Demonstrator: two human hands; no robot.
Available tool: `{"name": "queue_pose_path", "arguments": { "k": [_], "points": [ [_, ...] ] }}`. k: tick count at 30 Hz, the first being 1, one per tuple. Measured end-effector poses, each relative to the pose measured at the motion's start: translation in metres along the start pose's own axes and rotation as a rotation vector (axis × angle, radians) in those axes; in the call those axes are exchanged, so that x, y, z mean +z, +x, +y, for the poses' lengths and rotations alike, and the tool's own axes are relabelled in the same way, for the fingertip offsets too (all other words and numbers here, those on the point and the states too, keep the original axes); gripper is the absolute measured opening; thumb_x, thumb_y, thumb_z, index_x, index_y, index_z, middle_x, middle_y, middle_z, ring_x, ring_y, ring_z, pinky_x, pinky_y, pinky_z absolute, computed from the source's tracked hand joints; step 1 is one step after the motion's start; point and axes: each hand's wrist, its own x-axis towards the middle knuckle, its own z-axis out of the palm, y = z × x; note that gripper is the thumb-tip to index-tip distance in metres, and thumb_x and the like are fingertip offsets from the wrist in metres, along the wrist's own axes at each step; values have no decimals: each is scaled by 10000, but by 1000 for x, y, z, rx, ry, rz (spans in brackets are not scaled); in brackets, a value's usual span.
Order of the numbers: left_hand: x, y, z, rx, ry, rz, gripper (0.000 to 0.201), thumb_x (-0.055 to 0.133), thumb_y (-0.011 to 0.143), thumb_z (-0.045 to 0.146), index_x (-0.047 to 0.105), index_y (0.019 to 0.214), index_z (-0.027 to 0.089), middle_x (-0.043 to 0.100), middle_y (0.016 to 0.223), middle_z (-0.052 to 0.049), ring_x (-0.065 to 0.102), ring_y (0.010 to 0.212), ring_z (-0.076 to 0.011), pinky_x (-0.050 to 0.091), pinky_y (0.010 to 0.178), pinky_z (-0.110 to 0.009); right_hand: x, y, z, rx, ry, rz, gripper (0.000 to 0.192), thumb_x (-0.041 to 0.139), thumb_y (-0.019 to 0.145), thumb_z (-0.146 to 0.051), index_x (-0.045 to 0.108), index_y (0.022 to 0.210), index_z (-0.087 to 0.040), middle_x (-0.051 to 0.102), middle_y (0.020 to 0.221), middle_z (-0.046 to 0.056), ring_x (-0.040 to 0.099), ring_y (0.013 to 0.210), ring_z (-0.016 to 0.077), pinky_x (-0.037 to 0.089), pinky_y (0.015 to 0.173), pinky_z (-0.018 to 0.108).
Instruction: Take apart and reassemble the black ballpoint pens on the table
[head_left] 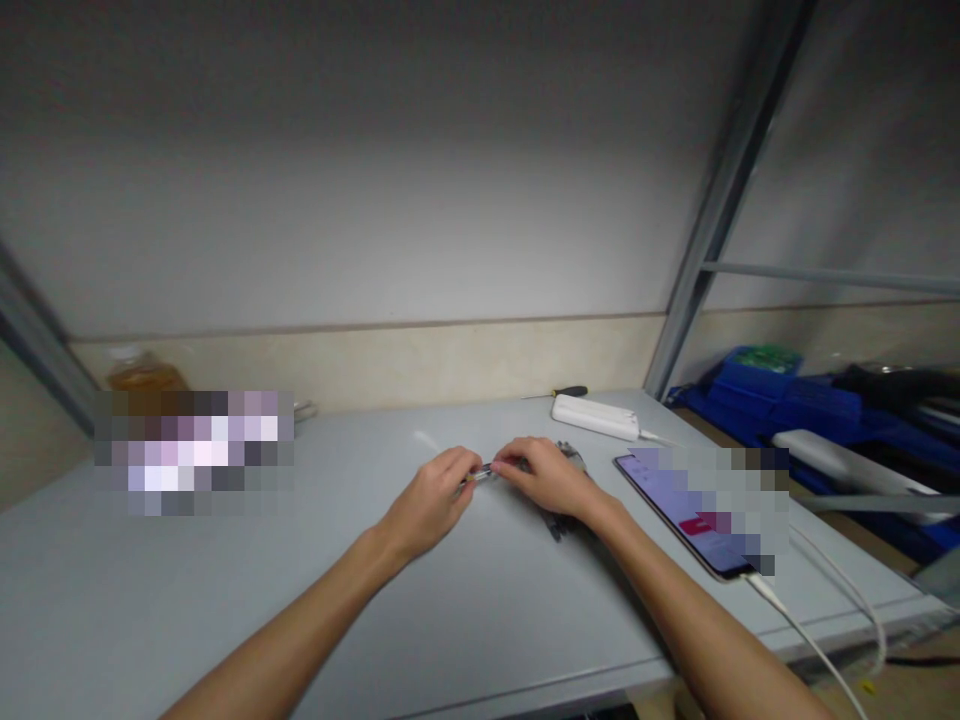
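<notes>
Both hands meet at the middle of a grey table (225, 590). My left hand (431, 500) and my right hand (547, 475) pinch the two ends of a small slim tool (482, 472), which lies between the fingertips just above the tabletop. Under my right hand sits a dark metal part (564, 520), mostly hidden by the palm and wrist.
A phone (686, 520) with a lit screen lies right of my right hand, a white cable (810, 640) running from it over the table edge. A white power bank (595, 415) and a screwdriver (566, 391) lie by the back wall. Blue crates (780, 395) stand at the right.
</notes>
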Motion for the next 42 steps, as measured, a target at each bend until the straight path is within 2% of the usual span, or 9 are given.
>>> {"name": "queue_pose_path", "arguments": {
  "k": [4, 11, 16, 20, 24, 29, 33, 38, 42],
  "points": [
    [-3, 0, 2, 74, 53, 65, 112, 438, 875, 150, 506, 955, 187, 587, 907, -50, 548, 873, -155, 448, 795, -274, -3, 1, -3, 41, 188, -38, 290, 504, 832, -349, 672, 720, -141, 609, 592, 18, 485, 549, 119, 330, 551, 235],
    [-15, 5, -14, -17, 387, 115, 221, 369, 924, 271, 552, 957, 151, 601, 864, -75, 524, 820, -198, 425, 745, -336, -10, 1, 1, 208, 642, 97, 257, 575, 756, -377, 576, 642, -147, 494, 535, -28, 396, 490, 81, 281, 486, 217],
    [-19, 5, -18, 75, 491, 67, 293, 308, 939, 247, 577, 865, 154, 556, 769, -65, 453, 750, -197, 374, 673, -314, -16, -2, -3, 298, 833, -127, 331, 581, 748, -461, 604, 711, -133, 515, 570, -20, 374, 466, 66, 253, 455, 214],
    [-21, 5, -12, 117, 521, 45, 298, 306, 932, 220, 567, 798, 164, 542, 735, -61, 424, 731, -199, 337, 649, -317, -15, -4, -3, 264, 795, -242, 423, 553, 762, -523, 641, 763, -110, 414, 495, -57, 258, 428, 53, 163, 433, 223],
    [-20, 4, -9, 56, 455, 27, 306, 291, 925, 205, 536, 745, 165, 545, 697, -54, 425, 698, -193, 338, 643, -315, -12, -3, -2, 183, 623, -157, 401, 535, 785, -490, 650, 744, -107, 339, 474, -68, 240, 441, 59, 157, 441, 226],
    [-14, 3, -14, -98, 314, -13, 367, 247, 936, 266, 512, 696, 184, 527, 636, -29, 461, 651, -179, 358, 638, -306, -11, -2, -9, 62, 269, 22, 290, 539, 801, -361, 696, 768, -119, 506, 530, -16, 362, 502, 86, 273, 505, 225],
    [-10, 2, -18, -230, 64, -79, 391, 227, 942, 350, 508, 722, 192, 539, 656, -13, 512, 647, -166, 394, 642, -293, -9, -1, -10, 2, 171, 125, 238, 550, 797, -318, 715, 817, -147, 672, 714, 50, 505, 604, 134, 360, 591, 245],
    [-13, 2, -18, -208, -48, 106, 246, 380, 900, 356, 502, 1020, 179, 582, 915, -62, 543, 836, -183, 427, 778, -322, -6, 2, -1, 65, 211, 184, 291, 526, 814, -360, 718, 825, -141, 677, 704, 56, 529, 610, 145, 381, 573, 247],
    [-16, 4, -17, -170, 15, 151, 273, 330, 920, 307, 533, 791, 178, 551, 747, -36, 513, 733, -168, 414, 704, -293, -7, 3, 3, 51, 312, 164, 305, 530, 814, -378, 716, 828, -136, 669, 712, 51, 546, 637, 150, 388, 569, 245]
  ]
}}
